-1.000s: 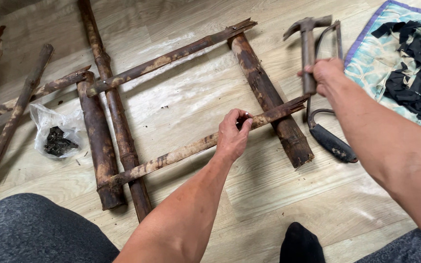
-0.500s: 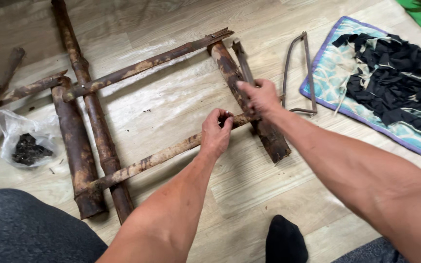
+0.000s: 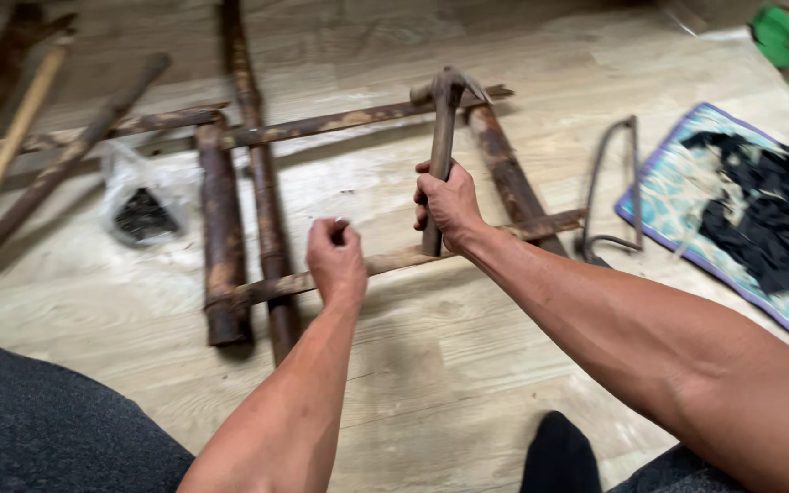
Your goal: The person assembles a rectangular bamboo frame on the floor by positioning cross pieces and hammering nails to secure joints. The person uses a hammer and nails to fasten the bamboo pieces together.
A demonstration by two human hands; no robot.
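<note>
Right hand (image 3: 449,203): fingers wrapped tight around the handle of a claw hammer (image 3: 442,137), held upright, head above the fingers and over the far rail. Left hand (image 3: 337,260): fingers pressed together, pinching something too small to identify, just above the near crosspiece (image 3: 394,262) of the wooden stick frame (image 3: 223,246) on the floor. Beyond the left fingers lies a clear plastic bag (image 3: 141,205) with dark contents; right of the right fingers, a bow saw (image 3: 615,187) and a patterned mat (image 3: 686,196) with black scraps.
</note>
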